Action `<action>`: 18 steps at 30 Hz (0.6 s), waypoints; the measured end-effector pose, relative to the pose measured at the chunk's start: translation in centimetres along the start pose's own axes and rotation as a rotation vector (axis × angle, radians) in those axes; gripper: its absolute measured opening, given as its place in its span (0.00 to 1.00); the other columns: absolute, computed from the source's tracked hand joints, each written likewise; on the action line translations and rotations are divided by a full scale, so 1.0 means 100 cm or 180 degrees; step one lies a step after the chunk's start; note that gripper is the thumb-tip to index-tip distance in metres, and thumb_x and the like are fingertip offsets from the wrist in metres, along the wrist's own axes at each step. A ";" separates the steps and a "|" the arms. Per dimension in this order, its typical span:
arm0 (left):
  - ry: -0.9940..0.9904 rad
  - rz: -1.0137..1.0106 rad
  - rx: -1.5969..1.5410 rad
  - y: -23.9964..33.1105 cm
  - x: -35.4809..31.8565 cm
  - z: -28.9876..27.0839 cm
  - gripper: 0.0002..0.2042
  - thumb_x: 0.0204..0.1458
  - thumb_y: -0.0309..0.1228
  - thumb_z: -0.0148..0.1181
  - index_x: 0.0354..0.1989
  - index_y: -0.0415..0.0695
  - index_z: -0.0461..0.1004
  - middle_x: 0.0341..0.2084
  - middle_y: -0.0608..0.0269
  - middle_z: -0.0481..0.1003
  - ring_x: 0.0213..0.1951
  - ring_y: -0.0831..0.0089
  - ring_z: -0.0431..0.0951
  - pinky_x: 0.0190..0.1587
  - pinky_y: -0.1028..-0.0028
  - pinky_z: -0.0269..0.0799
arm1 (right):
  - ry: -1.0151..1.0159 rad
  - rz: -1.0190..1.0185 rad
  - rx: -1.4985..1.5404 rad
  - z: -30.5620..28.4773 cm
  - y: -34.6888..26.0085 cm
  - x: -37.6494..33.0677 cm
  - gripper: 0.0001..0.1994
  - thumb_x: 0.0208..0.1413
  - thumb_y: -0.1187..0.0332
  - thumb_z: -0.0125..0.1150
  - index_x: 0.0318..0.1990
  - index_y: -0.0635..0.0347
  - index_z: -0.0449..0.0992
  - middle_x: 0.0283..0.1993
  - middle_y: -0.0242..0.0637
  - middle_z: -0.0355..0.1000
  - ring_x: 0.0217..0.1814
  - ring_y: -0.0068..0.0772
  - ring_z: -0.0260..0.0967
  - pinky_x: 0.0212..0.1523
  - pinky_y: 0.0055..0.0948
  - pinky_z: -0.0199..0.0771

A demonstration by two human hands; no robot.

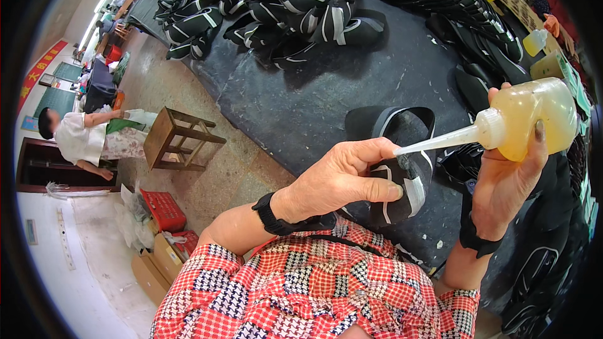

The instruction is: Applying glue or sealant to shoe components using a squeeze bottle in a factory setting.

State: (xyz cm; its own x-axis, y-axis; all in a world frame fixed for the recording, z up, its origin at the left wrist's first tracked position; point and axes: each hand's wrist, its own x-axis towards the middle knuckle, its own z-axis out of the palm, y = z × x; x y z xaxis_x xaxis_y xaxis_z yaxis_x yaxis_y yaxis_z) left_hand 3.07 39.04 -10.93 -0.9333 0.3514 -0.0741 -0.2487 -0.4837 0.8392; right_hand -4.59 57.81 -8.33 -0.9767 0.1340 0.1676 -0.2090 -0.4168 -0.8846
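A wide desk [326, 97] covered in dark, matte, slightly speckled sheet material fills the upper and central field. At its far end lies a heap of black shoe uppers [270, 9] with white stripes, curved and glossy in places; more flat black pieces are fanned in a row along the far right edge [477, 22].

Left of the desk, on the worn concrete floor [182, 88], stands a small square wooden stool [176, 140]. Near it another person [85, 141] in a white top is bent over. Below, a red plastic crate [164, 209] sits beside cardboard boxes [157, 263].

The black shoe upper [402, 163] in work is a soft, flexible piece with white edging and a curved opening. It is held above the near desk edge by the left hand [342, 179]: the thumb presses on its front face, the other fingers curl over the top edge, closed firmly on the material.

The right hand [505, 194] is wrapped around a translucent squeeze bottle [534, 119] of yellowish liquid, rounded and smooth, fingers closed around its body. The bottle's long white tapered nozzle [436, 143] points left, its tip meeting the upper just beside the left fingertips.

Both wrists carry black bands; the sleeves are red-and-white patterned fabric.
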 end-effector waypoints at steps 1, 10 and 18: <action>-0.0004 -0.0004 -0.0003 0.000 0.000 0.000 0.14 0.44 0.22 0.57 0.42 0.39 0.68 0.30 0.70 0.71 0.32 0.85 0.69 0.35 0.85 0.68 | -0.0100 0.0001 0.0021 0.001 -0.001 -0.001 0.27 0.52 0.56 0.49 0.55 0.62 0.54 0.51 0.51 0.61 0.53 0.42 0.62 0.46 0.26 0.68; 0.0053 0.0004 -0.0121 -0.003 0.002 -0.001 0.14 0.44 0.21 0.57 0.42 0.39 0.68 0.30 0.68 0.72 0.31 0.84 0.71 0.35 0.85 0.70 | 0.0046 0.0236 0.0290 -0.016 0.006 0.004 0.27 0.52 0.56 0.49 0.55 0.62 0.53 0.53 0.51 0.59 0.55 0.43 0.59 0.47 0.27 0.68; 0.0041 -0.0088 -0.0023 0.001 0.012 0.000 0.14 0.45 0.22 0.56 0.42 0.38 0.68 0.30 0.68 0.72 0.31 0.84 0.70 0.35 0.83 0.69 | 0.0008 0.0310 0.0213 -0.003 0.006 0.009 0.26 0.53 0.56 0.47 0.54 0.65 0.54 0.51 0.49 0.61 0.52 0.42 0.62 0.46 0.27 0.67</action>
State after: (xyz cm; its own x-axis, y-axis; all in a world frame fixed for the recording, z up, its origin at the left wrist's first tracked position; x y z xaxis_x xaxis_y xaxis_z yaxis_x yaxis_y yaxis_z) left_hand 1.94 39.39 -10.98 -0.9293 0.3544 -0.1042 -0.2764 -0.4798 0.8327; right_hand -5.57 57.99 -8.84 -0.9924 0.0921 0.0813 -0.1161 -0.4869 -0.8657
